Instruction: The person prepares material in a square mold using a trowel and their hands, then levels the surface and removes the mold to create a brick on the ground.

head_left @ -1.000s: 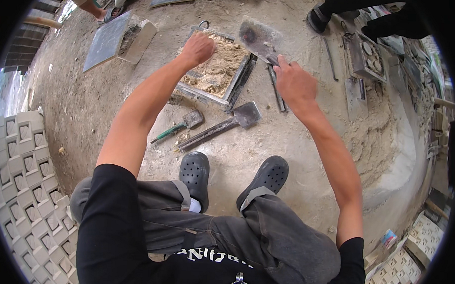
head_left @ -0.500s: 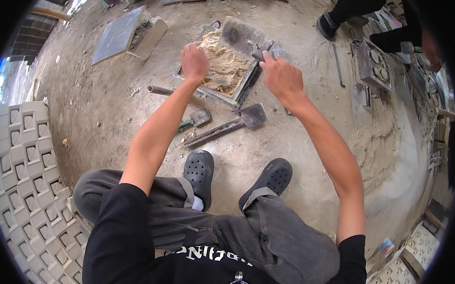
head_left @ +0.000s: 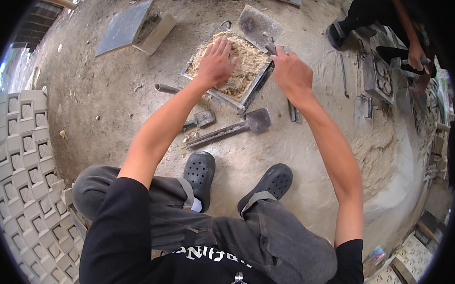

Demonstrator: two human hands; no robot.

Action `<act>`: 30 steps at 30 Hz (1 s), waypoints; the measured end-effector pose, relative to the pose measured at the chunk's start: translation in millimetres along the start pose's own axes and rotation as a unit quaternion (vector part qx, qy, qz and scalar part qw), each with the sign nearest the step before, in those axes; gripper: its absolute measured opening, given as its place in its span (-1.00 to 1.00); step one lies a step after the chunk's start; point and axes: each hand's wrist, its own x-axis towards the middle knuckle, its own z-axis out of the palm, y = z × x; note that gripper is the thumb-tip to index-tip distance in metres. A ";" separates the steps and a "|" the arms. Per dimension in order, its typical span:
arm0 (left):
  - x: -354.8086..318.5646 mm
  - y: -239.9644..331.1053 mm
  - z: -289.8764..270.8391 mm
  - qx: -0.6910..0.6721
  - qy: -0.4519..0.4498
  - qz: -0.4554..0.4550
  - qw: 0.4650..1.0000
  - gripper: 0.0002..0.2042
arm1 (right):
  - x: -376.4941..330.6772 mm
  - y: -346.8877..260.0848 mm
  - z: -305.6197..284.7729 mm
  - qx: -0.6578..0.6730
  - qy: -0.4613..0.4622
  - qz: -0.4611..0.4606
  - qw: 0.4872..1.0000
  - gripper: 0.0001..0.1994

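Right hand (head_left: 292, 74) grips the trowel (head_left: 259, 27), likely stiff, by its handle; left hand (head_left: 217, 63), open, apparently touches soft sandy fill (head_left: 248, 62) inside the frame's (head_left: 228, 100) edges.

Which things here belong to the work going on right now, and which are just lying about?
In use:
- trowel, gripped by the right hand
- sand, under the spread left hand
- frame around the sand

Apparently lying about, untouched:
- green-handled tool
- dark tool with a square end
- pipe
- grey slab
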 end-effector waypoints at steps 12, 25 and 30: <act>0.7 -15.1 13.1 0.003 0.019 -0.128 0.992 -0.37 | -18.1 18.5 16.0 -0.010 0.115 -0.114 0.987 -0.66; -1.5 -18.4 17.3 0.003 0.047 -0.112 0.993 -0.38 | -27.9 29.1 35.1 -0.020 0.154 -0.152 0.976 -0.65; -7.6 -18.7 20.9 -0.008 0.093 -0.092 0.991 -0.40 | -25.4 28.7 34.3 -0.042 0.155 -0.165 0.973 -0.63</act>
